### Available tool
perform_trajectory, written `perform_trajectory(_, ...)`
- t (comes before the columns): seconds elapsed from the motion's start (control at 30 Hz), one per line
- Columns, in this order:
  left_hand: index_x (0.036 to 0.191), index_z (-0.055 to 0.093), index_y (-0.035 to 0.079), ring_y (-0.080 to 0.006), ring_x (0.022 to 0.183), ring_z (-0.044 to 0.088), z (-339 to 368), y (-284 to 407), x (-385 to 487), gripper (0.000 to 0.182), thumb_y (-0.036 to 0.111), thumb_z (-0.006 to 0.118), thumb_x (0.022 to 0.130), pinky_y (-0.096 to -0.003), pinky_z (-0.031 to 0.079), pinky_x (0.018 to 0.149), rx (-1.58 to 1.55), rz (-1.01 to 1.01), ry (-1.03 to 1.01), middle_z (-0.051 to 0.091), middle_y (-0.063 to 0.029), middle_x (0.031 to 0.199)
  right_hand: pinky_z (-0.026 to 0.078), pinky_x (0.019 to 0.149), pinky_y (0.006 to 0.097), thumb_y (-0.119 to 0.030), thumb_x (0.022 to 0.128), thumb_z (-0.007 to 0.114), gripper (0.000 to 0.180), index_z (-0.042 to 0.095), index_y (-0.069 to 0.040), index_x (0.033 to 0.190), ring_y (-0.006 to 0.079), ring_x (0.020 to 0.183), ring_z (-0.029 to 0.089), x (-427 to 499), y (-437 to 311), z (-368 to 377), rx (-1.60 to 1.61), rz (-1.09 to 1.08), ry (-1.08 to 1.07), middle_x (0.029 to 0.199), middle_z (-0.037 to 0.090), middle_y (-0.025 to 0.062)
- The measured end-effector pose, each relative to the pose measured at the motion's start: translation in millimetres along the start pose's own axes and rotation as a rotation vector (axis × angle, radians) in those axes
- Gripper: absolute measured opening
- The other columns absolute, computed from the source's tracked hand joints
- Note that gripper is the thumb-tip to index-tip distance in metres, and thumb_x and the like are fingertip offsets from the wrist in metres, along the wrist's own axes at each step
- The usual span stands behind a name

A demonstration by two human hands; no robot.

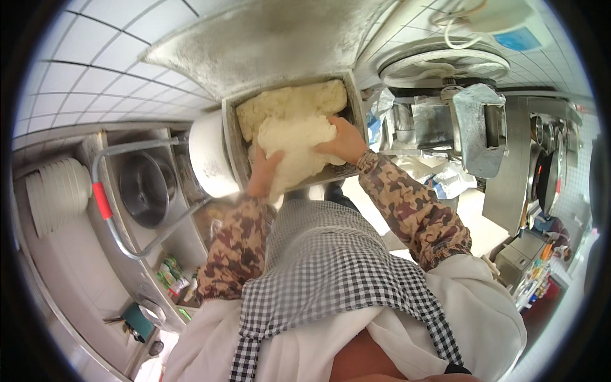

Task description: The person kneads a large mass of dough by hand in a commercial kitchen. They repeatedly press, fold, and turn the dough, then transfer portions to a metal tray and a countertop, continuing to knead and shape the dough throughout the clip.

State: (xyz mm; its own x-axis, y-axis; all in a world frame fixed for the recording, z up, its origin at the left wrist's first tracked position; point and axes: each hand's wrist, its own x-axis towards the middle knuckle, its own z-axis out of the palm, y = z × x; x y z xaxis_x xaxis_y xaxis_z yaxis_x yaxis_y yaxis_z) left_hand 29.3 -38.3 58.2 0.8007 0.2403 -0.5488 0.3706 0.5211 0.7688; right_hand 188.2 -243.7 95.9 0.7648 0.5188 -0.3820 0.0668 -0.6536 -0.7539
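Note:
Both my hands hold a pale, soft lump of dough (296,136) over a deep metal trough (360,102), which looks like a dough mixer's bowl. On the lump's near-left side is my left hand (262,173), thumb pressed against it. My right hand (344,139) grips the right side, fingers curled round the edge. A yellower mass of dough (305,95) lies along the trough's far wall, partly hidden behind the lump. Some dough hangs down towards the trough's near rim. The raised lid (267,47) stands behind, dusted with flour.
Left of the trough are a white drum (210,155) and a bent metal handle (131,248) with a red band. Shelving holds a dark metal pot (143,191) and stacked white dishes (57,196). At right stand a floury metal machine (477,129) and a steel worktop (508,176).

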Motion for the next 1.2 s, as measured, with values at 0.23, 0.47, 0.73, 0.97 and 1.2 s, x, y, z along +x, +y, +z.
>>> perform_trajectory(0.23,0.157,0.035,0.006,-0.0283,0.126,0.058,31,98,-19,0.059,0.020,0.052,0.102,-0.0420,0.052,0.106,-0.105,0.077,-0.139,0.053,-0.0145,0.143,0.046,0.110,0.0414,-0.042,0.080,0.085,0.078,0.056,-0.002,0.142,0.0358,0.129,0.058,-46,-112,-118,0.115,-0.362,0.099,0.138,0.060,0.0224)
perform_trajectory(0.47,0.153,0.040,-0.001,-0.0305,0.133,0.056,166,163,-49,0.061,0.041,0.045,0.109,-0.0428,0.047,0.112,-0.267,0.002,-0.404,0.054,-0.0160,0.149,0.048,0.107,0.0379,-0.037,0.088,0.081,0.064,0.060,-0.003,0.138,0.0290,0.123,0.061,-136,-129,-233,0.288,-0.449,0.445,0.134,0.061,0.0190)
perform_trajectory(0.73,0.150,0.043,-0.002,-0.0266,0.122,0.064,359,157,-77,0.060,0.039,0.052,0.108,-0.0385,0.056,0.101,-0.034,-0.090,-0.543,0.059,-0.0150,0.143,0.056,0.085,0.0278,-0.027,0.093,0.079,0.044,0.069,0.000,0.126,0.0121,0.097,0.067,-182,-22,-367,0.380,-0.151,0.632,0.109,0.072,0.0070)
perform_trajectory(0.97,0.139,0.053,-0.008,-0.0254,0.101,0.073,491,116,-13,0.075,0.053,0.066,0.097,-0.0411,0.062,0.074,0.946,-0.105,-0.695,0.071,-0.0172,0.122,0.055,0.093,0.0367,-0.055,0.088,0.076,0.067,0.071,0.004,0.119,0.0286,0.106,0.071,-158,155,-454,-0.034,0.210,0.720,0.108,0.074,0.0204)
perform_trajectory(1.2,0.158,0.034,0.002,-0.0533,0.133,0.047,537,63,13,0.105,0.060,0.078,0.081,-0.0558,0.044,0.108,1.722,0.776,-0.788,0.040,-0.0369,0.151,0.052,0.103,0.0441,-0.045,0.080,0.074,0.065,0.069,-0.001,0.126,0.0390,0.117,0.066,-164,288,-429,-0.098,0.228,0.687,0.124,0.070,0.0237)
